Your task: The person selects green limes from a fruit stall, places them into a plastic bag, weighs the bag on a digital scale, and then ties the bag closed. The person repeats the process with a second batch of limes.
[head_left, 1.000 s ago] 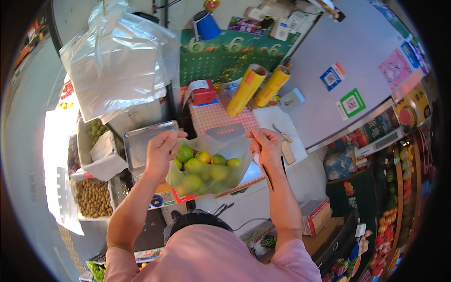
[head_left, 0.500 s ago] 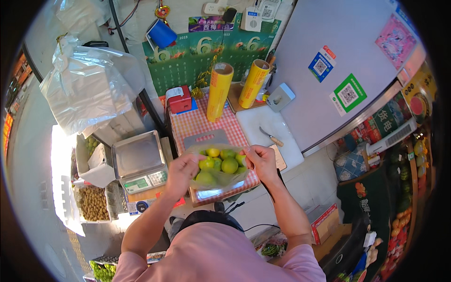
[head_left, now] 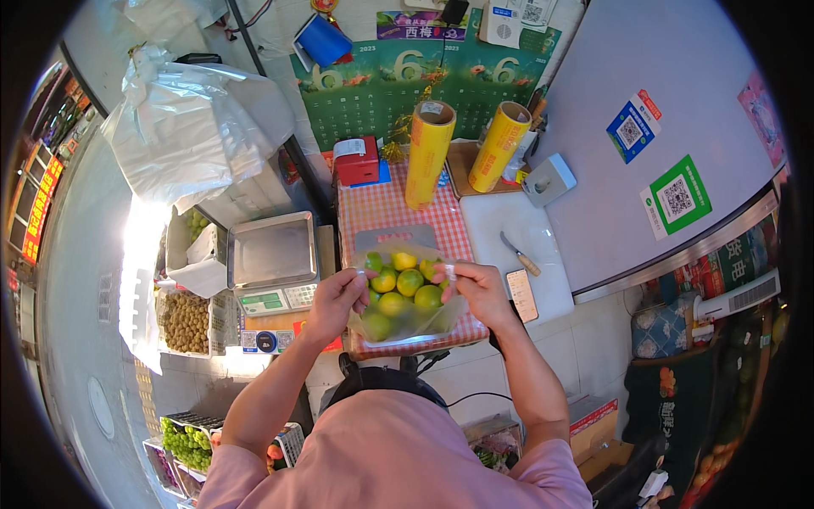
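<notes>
A clear plastic bag (head_left: pixel 415 325) full of green and yellow-green citrus fruit (head_left: pixel 409 282) is in front of me over the front of the checked tablecloth. My left hand (head_left: pixel 339 299) pinches the left side of its mouth. On the opposite side, my right hand (head_left: pixel 475 288) grips the rim between thumb and fingers. The mouth gapes between my hands, with several fruits showing in it. Behind the bag lies a grey board with a slotted handle (head_left: pixel 394 237). A phone with a lit screen (head_left: pixel 522 296) lies just right of my right hand.
Left stands a scale with a steel tray (head_left: pixel 271 252), beside a basket of small brown fruit (head_left: pixel 188 322). Two yellow film rolls (head_left: pixel 430 157) stand upright at the back. A knife (head_left: pixel 520 254) lies on the white board (head_left: pixel 500 222). Plastic bags (head_left: pixel 182 119) hang at upper left.
The view has shifted, so the surroundings appear further right and the phone shows more fully. Both hands still hold the bag, whose mouth now looks wider, with more fruit visible.
</notes>
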The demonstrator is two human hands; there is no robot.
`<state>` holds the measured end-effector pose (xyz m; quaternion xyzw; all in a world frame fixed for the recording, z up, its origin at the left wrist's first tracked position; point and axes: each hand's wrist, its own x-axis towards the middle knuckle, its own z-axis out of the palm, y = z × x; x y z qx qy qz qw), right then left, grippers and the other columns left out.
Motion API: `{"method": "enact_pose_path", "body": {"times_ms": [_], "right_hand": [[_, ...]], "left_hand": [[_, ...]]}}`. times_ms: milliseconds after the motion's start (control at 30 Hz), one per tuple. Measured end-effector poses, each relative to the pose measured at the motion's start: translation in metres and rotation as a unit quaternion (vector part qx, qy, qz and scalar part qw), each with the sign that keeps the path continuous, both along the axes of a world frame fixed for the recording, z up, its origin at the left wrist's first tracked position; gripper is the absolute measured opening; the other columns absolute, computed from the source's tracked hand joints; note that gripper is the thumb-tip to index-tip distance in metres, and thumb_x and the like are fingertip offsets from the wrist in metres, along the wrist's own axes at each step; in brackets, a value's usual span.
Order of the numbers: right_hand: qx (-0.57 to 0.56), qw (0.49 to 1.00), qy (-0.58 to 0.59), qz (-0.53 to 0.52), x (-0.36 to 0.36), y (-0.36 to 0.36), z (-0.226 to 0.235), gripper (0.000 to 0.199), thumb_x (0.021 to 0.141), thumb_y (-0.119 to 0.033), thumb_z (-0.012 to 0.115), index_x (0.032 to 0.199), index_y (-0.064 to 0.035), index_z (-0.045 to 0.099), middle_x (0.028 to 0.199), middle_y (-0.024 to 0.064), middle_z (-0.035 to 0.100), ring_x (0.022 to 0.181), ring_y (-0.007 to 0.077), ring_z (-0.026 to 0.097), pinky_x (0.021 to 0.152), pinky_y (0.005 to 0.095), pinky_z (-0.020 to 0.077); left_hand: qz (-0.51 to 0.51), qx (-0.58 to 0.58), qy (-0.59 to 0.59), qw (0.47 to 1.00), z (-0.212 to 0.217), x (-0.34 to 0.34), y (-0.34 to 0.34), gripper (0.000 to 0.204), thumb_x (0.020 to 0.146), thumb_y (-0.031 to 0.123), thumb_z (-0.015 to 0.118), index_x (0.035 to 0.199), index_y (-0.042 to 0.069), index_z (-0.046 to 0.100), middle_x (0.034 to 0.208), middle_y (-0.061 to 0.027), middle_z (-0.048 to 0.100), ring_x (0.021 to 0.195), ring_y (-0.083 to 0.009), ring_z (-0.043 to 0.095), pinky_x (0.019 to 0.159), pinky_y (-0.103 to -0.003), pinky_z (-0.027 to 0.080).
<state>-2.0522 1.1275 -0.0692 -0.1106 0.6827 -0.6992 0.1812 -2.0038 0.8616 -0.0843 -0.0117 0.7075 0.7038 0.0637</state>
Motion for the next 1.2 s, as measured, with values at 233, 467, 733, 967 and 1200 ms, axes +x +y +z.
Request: {"method": "enact_pose_path", "body": {"times_ms": [233, 467, 733, 967, 1200], "right_hand": [[0.015, 0.998, -0.029, -0.049, 0.019, 0.009, -0.011, 0.026, 0.091, -0.002, 0.061, 0.116, 0.0031, 0.065, 0.094, 0.0084, 0.069, 0.061, 0.0108, 0.060, 0.059, 0.0229, 0.0485], [0.172, 0.972, 0.157, 0.030, 0.012, -0.019, -0.019, 0.021, 0.075, -0.011, 0.080, 0.090, 0.0007, 0.071, 0.084, 0.0054, 0.065, 0.072, 0.0099, 0.059, 0.062, 0.0243, 0.0459], [0.268, 0.953, 0.122, 0.074, -0.004, -0.053, -0.023, 0.045, 0.063, -0.038, 0.087, 0.079, -0.0020, 0.066, 0.074, 0.0120, 0.058, 0.067, 0.0249, 0.059, 0.062, 0.0338, 0.0461], [0.297, 0.934, 0.129, 0.152, -0.019, -0.063, -0.036, 0.022, 0.066, -0.019, 0.074, 0.078, -0.0027, 0.065, 0.074, 0.0154, 0.063, 0.070, 0.0298, 0.062, 0.065, 0.0382, 0.0478], [0.381, 0.924, 0.012, -0.008, -0.077, -0.036, -0.089, 0.018, 0.066, -0.011, 0.069, 0.082, -0.0057, 0.072, 0.080, 0.0115, 0.070, 0.074, 0.0222, 0.067, 0.069, 0.0335, 0.0510]], "left_hand": [[-0.010, 0.046, -0.025, 0.999, -0.001, 0.026, -0.027, 0.032, 0.102, 0.015, 0.045, 0.126, -0.005, 0.056, 0.080, -0.0043, 0.060, 0.069, -0.0086, 0.054, 0.066, -0.022, 0.046], [-0.090, 0.028, 0.072, 0.993, -0.017, 0.013, -0.002, 0.027, 0.098, 0.006, 0.048, 0.118, -0.006, 0.062, 0.092, -0.0080, 0.066, 0.085, -0.0155, 0.062, 0.080, -0.027, 0.049], [-0.073, -0.035, 0.107, 0.991, -0.027, 0.011, 0.034, 0.046, 0.081, -0.009, 0.062, 0.125, 0.006, 0.062, 0.093, -0.0072, 0.056, 0.087, -0.0169, 0.057, 0.079, -0.027, 0.045], [-0.036, -0.289, 0.218, 0.931, -0.027, 0.002, 0.035, 0.026, 0.077, 0.015, 0.074, 0.100, 0.006, 0.066, 0.088, -0.0107, 0.056, 0.080, -0.0261, 0.060, 0.067, -0.035, 0.049], [0.019, -0.378, 0.079, 0.922, -0.077, 0.034, 0.004, 0.023, 0.080, 0.024, 0.073, 0.075, 0.003, 0.064, 0.076, -0.0116, 0.058, 0.065, -0.0282, 0.060, 0.056, -0.037, 0.047]]}}
